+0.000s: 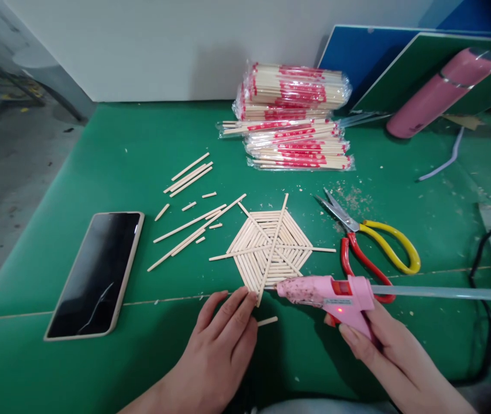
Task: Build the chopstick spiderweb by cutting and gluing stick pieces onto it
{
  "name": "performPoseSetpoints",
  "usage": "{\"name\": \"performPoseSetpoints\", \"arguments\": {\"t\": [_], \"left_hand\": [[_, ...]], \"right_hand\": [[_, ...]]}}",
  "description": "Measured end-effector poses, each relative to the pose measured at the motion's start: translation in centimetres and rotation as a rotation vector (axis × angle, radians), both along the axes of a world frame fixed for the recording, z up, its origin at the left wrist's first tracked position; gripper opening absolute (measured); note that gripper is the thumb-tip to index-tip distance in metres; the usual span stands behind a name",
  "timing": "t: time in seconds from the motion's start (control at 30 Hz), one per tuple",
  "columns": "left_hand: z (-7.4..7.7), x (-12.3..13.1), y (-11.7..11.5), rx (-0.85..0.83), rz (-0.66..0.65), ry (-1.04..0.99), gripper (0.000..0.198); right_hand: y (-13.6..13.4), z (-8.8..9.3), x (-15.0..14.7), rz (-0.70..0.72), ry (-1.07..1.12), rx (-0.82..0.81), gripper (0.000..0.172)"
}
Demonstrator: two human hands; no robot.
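Observation:
A hexagonal web of pale wooden sticks [271, 244] lies flat on the green table, with longer sticks crossing at its middle. My left hand [223, 345] touches its lower left corner with the fingertips, fingers close together; a loose stick [268, 321] pokes out beside them. In my right hand [383, 345] is a pink glue gun [327, 293], its red light lit and a clear glue stick [444, 293] running out of its back. The nozzle meets the web's bottom edge, just right of my left fingertips.
Scissors [349, 221] with red and yellow handles lie right of the web. Loose sticks [189, 223] and a phone [94, 275] are to the left. Wrapped chopstick packs [295, 92] and a pink bottle [439, 95] stand behind. A black cable [489, 322] runs at the right.

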State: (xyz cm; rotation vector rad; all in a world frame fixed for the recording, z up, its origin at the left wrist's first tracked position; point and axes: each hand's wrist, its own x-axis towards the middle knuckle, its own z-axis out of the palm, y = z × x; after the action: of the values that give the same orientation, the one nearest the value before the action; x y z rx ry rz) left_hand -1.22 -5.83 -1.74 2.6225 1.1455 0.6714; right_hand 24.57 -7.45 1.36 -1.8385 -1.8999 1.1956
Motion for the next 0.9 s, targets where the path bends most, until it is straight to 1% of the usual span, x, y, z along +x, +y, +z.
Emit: {"name": "performPoseSetpoints", "arguments": {"t": [0.1,0.3,0.5,0.6,0.7,0.77,0.9], "left_hand": [[-0.02,0.03,-0.03,-0.003,0.0,-0.005,0.013],[0.0,0.06,0.01,0.011,0.001,-0.001,0.012],[0.03,-0.01,0.0,-0.001,-0.005,0.0,0.013],[-0.02,-0.03,-0.03,0.005,-0.004,0.005,0.013],[-0.04,0.0,-0.01,0.006,0.002,0.009,0.012],[-0.04,0.04,0.02,0.015,0.005,0.007,0.011],[-0.07,0.05,0.05,0.025,0.01,0.007,0.011]], "right_hand": [[0.11,0.2,-0.13,-0.003,0.018,-0.002,0.028],[0.09,0.46,-0.17,0.04,0.047,-0.004,0.022],[-0.04,0.19,0.01,0.04,0.028,0.021,0.027],[0.2,0.28,-0.11,0.045,0.038,0.056,0.026],[0.36,0.47,-0.22,0.064,0.034,0.086,0.029],[0.36,0.52,-0.22,0.066,0.029,0.082,0.031],[0.32,0.44,-0.14,0.046,0.034,0.067,0.028]]}}
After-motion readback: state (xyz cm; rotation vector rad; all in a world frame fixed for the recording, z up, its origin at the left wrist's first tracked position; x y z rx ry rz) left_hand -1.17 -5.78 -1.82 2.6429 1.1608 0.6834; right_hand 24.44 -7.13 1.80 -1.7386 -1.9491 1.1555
